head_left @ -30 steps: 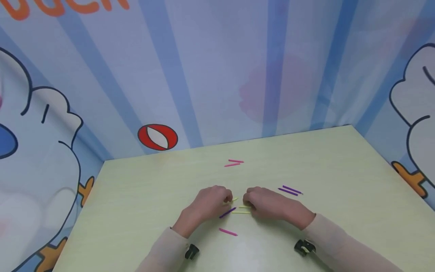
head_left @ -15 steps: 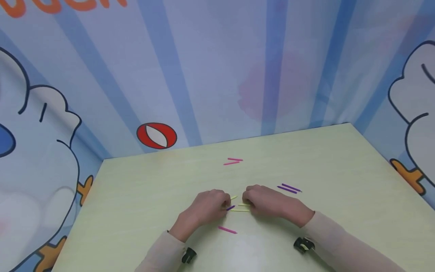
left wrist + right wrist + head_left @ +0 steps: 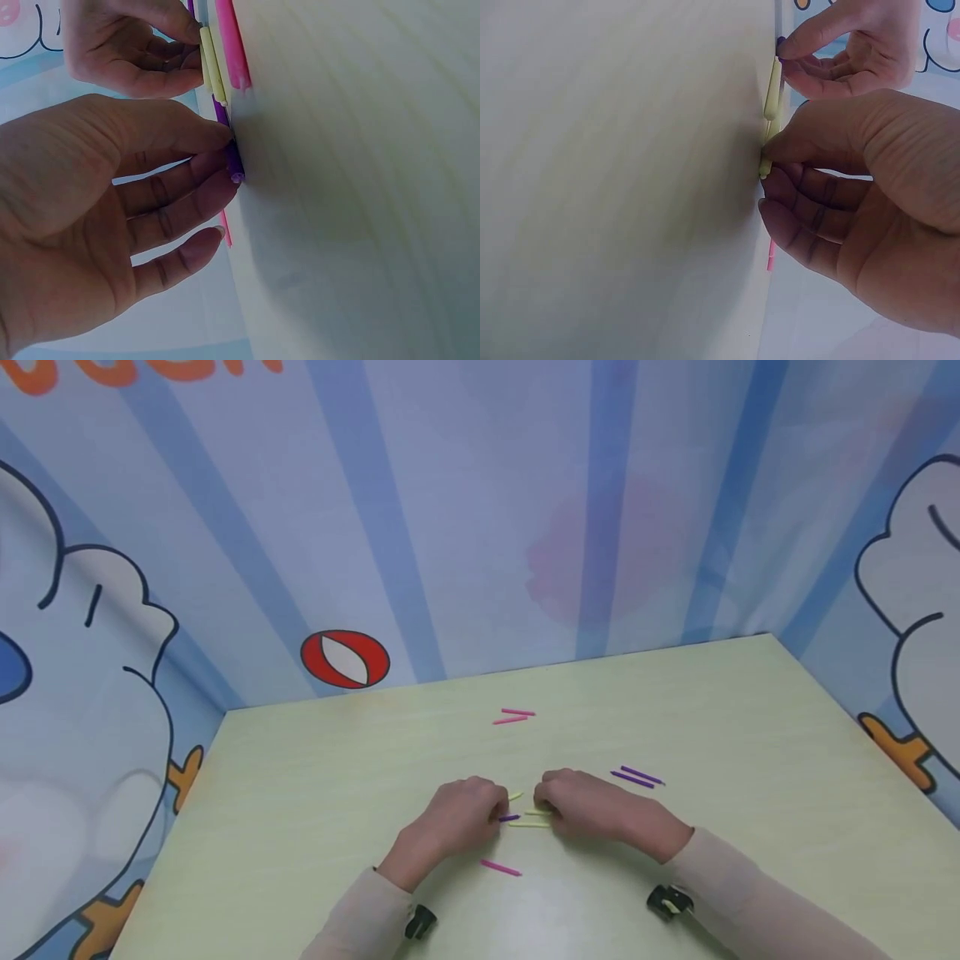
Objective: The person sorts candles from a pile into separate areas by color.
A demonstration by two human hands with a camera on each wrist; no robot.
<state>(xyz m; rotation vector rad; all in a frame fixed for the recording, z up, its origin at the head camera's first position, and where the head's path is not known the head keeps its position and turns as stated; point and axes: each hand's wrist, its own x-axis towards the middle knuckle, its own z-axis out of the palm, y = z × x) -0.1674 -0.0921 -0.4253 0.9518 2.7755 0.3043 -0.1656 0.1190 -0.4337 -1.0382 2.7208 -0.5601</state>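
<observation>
While both hands crowd the middle of the desk (image 3: 300, 827), the relation that counts is purple stick vs the yellows. Left hand (image 3: 465, 814) has the purple stick (image 3: 510, 817) pinched, thumb against fingertips. Long axis roughly 9-to-3, bare tip sticking out at 3 o'clock from the left fingers, pointing at the middle yellow stick (image 3: 537, 813). Tip is just beside it; contact can't be confirmed. Lower yellow stick (image 3: 528, 825) sits at about 4 o'clock from that tip, also lying 9-to-3. Right hand (image 3: 585, 806) pinches an end-gripped yellow stick (image 3: 766, 166); can't tell which head-view one it is. Purple tip is at 8 o'clock from the right fingers, so left is nearer. Upper yellow stick (image 3: 516, 796) peeks out at 2 o'clock from the left fingers; loose pink stick (image 3: 501, 867) at 6.
</observation>
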